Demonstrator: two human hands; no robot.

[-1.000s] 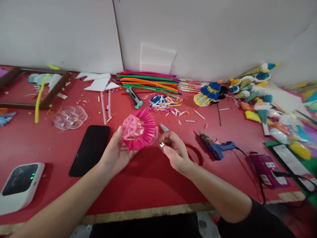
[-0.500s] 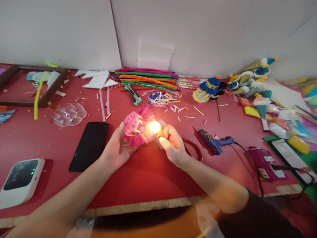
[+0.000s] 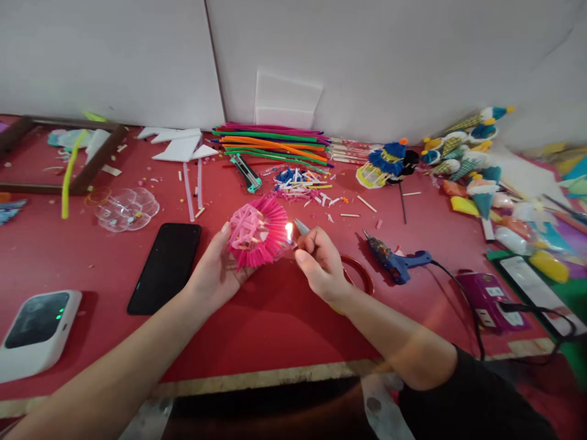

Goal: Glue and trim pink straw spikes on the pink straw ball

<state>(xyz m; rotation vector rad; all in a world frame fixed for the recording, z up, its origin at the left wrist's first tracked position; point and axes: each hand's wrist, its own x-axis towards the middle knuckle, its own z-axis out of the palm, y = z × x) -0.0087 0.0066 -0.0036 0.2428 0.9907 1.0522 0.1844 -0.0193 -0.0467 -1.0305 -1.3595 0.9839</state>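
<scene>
My left hand (image 3: 217, 266) is wrapped around a pink craft piece (image 3: 259, 233), with a lattice of strips on its left and a deep-pink pleated frill around it. My right hand (image 3: 321, 263) is closed on what appears to be a lighter, its body mostly hidden by the fingers. A small flame (image 3: 288, 231) burns from it, right at the frill's right edge. Under and behind the right hand lie scissors with red handles (image 3: 361, 272); their blade tip shows above the fingers.
A black phone (image 3: 165, 269) lies beside my left forearm. To the right are a blue glue gun (image 3: 394, 260) and a purple power socket (image 3: 493, 299). Behind sit a box cutter (image 3: 246, 173), matchsticks (image 3: 307, 183), coloured pipe cleaners (image 3: 275, 145) and a blue-yellow craft (image 3: 387, 162).
The flame has shrunk from a wide bright glare to a small one, and the orange glow has faded. Both hands stay almost where they were.
</scene>
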